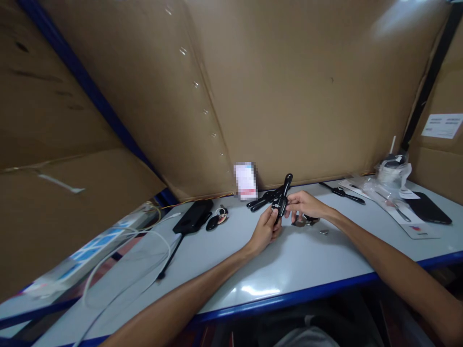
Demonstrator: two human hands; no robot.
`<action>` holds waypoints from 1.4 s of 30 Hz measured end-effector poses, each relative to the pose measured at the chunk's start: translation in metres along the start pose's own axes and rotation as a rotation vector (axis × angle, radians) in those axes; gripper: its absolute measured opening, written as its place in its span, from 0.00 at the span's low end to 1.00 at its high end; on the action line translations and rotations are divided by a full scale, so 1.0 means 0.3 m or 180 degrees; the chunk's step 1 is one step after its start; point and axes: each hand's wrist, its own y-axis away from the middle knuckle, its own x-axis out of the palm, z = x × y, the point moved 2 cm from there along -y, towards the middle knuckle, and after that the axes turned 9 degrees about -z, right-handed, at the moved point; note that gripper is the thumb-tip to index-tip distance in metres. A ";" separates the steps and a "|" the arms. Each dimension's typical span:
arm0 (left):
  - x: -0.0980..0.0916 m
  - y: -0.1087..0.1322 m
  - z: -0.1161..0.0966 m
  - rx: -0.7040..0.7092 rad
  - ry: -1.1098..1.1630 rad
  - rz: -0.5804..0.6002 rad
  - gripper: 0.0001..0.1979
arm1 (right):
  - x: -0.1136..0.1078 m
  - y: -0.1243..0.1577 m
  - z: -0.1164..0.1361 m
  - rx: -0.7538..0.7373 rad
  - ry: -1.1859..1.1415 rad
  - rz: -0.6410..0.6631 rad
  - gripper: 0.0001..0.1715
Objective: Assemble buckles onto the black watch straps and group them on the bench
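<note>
- Nearest to us, we see the blue front edge (289, 297) of the pale table (311, 262), with a bright reflection on its top just behind it.
- We see the left hand (265, 231) closed around the lower part of a black tool (288, 183), thumb on its front, holding it above the table with one rounded handle pointing up.
- We find the right hand (306, 205) just beside it, fingers partly bent and fingertips at the tool's side; we cannot tell whether they grip it.
- A small metal piece (323, 232) lies on the table below the right wrist; more metal parts (301, 222) lie under the right fingers, partly hidden from us.
- To the left, we see white cables (167, 241), a black device (193, 217) and, beside it, keys with a black fob (212, 222).
- To the right, we see clear packaging with a card (415, 226), with a dark phone (428, 207) next to it.
- Farther back, we see black-handled tools (258, 204) behind the left hand and another black tool (342, 192) beyond the right.
- At the back, we see a blurred white card (246, 182) standing against the cardboard wall (289, 96).
</note>
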 end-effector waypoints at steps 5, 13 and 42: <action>0.000 -0.002 -0.001 -0.0039 -0.0032 -0.0118 0.23 | 0.001 -0.004 -0.008 -0.0106 0.0086 -0.0063 0.10; -0.001 -0.008 0.004 0.0026 -0.0012 -0.0040 0.22 | -0.013 -0.003 -0.009 -0.0159 0.0150 0.0062 0.10; 0.008 -0.028 0.034 0.0132 -0.0343 -0.0206 0.25 | 0.031 0.080 0.132 -0.0988 0.3621 -0.1371 0.18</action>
